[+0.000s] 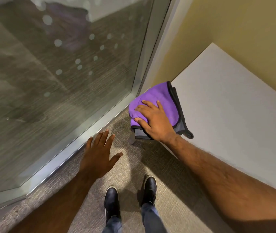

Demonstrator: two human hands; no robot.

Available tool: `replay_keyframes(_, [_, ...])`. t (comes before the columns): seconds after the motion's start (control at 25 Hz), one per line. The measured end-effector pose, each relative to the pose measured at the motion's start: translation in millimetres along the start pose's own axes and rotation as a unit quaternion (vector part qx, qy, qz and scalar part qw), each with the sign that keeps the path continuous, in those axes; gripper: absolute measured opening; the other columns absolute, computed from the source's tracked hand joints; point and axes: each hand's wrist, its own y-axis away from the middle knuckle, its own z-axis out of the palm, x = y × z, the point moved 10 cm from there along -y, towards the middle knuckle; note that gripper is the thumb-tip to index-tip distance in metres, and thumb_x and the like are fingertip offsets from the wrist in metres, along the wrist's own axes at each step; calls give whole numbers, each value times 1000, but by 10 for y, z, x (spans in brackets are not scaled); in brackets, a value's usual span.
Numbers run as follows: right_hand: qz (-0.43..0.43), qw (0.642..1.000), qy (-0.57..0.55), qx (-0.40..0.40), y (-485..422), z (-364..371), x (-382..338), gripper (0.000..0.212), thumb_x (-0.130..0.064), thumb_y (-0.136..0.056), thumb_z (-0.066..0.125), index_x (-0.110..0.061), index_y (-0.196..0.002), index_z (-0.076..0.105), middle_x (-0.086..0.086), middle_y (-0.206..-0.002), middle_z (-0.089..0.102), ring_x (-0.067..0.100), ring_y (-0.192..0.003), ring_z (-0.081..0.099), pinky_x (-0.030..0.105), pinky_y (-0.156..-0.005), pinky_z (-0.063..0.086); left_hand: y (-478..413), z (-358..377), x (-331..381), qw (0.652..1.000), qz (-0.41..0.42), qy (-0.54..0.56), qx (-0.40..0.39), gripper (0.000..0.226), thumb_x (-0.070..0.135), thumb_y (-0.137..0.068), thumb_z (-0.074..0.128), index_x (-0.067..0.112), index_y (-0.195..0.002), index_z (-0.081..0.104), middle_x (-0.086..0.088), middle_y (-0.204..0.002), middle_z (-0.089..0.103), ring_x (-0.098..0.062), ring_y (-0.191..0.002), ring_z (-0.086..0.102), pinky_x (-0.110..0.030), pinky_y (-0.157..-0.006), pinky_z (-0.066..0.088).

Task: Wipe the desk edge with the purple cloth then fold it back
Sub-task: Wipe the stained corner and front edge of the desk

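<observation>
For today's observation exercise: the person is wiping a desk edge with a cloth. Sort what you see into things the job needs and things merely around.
Needed:
folded purple microfibre cloth with grey trim
white desk top
right hand, pressing the cloth
left hand, free

Merely around:
glass wall panel
beige carpet
black shoes

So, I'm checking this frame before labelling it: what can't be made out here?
- Head view: the desk edge under the purple cloth is covered by the cloth and the right hand, so its cleanliness is unknown.
- The desk's right side is cut off by the frame.
- Beyond the glass panel, everything is blurred by reflections.
- The left hand hangs open over the carpet.
</observation>
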Motion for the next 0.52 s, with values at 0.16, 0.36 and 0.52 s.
replay_keyframes(0.16, [-3,998,-41,36,253,-81,114,39,-39,-99,47,-20,-131,58,-1,-136,59,19,-135,44,52,-118,22,7,12,-22,1000,2,-1,3,85,76,-85,14,20,-148,29,-8,-160,22,-27,-147,19,-59,-115,18])
replay_keyframes(0.36, [117,987,-17,106,287,-295,578,38,-38,-100,49,-18,-132,54,5,-137,59,22,-129,50,55,-113,32,18,-54,-93,1000,4,-6,6,81,72,-85,24,18,-144,33,-11,-157,30,-29,-145,26,-61,-113,23])
replay_keyframes(0.52, [171,979,11,109,-147,-341,625,36,-38,-101,43,-15,-124,57,8,-130,60,27,-122,52,57,-115,26,125,-67,-164,1000,-3,-21,8,78,68,-84,33,17,-143,34,-12,-155,33,-31,-143,30,-60,-111,28])
